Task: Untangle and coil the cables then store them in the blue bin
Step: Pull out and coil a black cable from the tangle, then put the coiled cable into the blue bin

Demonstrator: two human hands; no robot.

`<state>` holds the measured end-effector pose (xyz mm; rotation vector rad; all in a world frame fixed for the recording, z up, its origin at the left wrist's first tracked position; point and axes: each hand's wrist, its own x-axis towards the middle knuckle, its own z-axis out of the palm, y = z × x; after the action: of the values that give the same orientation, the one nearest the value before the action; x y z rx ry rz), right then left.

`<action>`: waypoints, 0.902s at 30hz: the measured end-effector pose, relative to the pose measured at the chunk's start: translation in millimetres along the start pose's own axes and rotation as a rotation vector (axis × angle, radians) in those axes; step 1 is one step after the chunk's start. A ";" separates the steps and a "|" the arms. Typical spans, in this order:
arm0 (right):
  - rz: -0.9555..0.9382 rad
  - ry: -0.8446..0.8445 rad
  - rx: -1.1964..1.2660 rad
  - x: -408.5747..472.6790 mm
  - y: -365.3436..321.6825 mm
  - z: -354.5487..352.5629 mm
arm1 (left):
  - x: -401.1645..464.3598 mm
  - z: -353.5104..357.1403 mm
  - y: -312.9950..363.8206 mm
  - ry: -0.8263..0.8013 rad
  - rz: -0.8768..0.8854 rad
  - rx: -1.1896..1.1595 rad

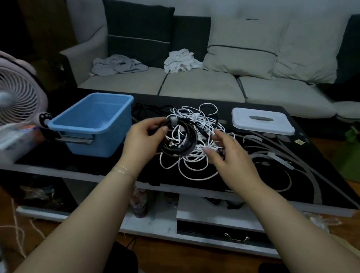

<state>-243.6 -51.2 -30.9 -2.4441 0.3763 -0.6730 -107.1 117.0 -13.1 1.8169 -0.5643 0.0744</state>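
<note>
A tangle of white cables [194,157] lies in the middle of the black glass table [300,180]. A coiled black cable [192,142] sits over the tangle, and my left hand [144,138] grips its left side near a plug end. My right hand [227,153] hovers at the tangle's right side with fingers spread and relaxed, fingertips touching white strands. The blue bin [94,123] stands to the left of the cables, with nothing visible inside. More black cable [146,110] lies behind the bin's right corner.
A white lid [262,121] lies at the table's back right. A pink fan [10,95] and a clear plastic box [4,142] stand at the left edge. A sofa with cushions and crumpled cloths is behind the table. Cords lie on the floor at the lower left.
</note>
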 end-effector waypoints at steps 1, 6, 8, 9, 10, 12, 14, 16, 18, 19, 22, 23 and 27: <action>0.005 0.002 0.035 -0.9 1.7 -1.2 | 6.3 -4.7 -2.9 0.065 -0.051 -0.060; -0.012 -0.043 0.072 -2.7 3.1 -1.8 | 54.5 -50.8 -1.4 0.333 -0.183 -0.236; -0.010 -0.055 0.070 -3.4 3.6 -2.1 | 78.2 -71.2 0.2 0.450 -0.229 -0.282; -0.002 -0.065 0.064 -4.2 4.1 -2.9 | 88.8 -79.7 -0.9 0.495 -0.246 -0.301; 0.000 -0.078 0.058 -4.2 4.1 -2.7 | 99.1 -89.8 -2.6 0.527 -0.256 -0.308; 0.008 -0.119 0.030 -6.2 4.5 -2.9 | 118.2 -105.3 -13.1 0.564 -0.283 -0.294; 0.006 -0.153 0.001 -7.4 4.2 -3.7 | 135.6 -117.5 -27.2 0.566 -0.332 -0.261; 0.004 -0.177 -0.027 -8.4 3.9 -4.6 | 148.9 -125.8 -43.7 0.557 -0.384 -0.152; 0.011 -0.194 -0.045 -9.1 4.7 -6.0 | 161.7 -130.5 -64.5 0.523 -0.435 0.011; 0.015 -0.199 -0.051 -9.3 6.0 -7.0 | 170.8 -132.5 -78.7 0.512 -0.470 0.067; 0.013 -0.208 -0.068 -10.1 9.0 -8.9 | 201.2 -136.1 -121.5 0.470 -0.581 0.181; 0.009 -0.206 -0.070 -10.3 9.9 -9.0 | 195.2 -130.4 -114.0 0.419 -0.598 0.232; 0.000 -0.210 -0.077 -9.6 13.6 -6.4 | 153.5 -100.2 -72.5 0.048 -0.557 0.544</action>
<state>-256.6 -61.1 -38.1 -2.5572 0.3233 -0.4032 81.3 172.2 5.8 2.4345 0.0248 -0.1189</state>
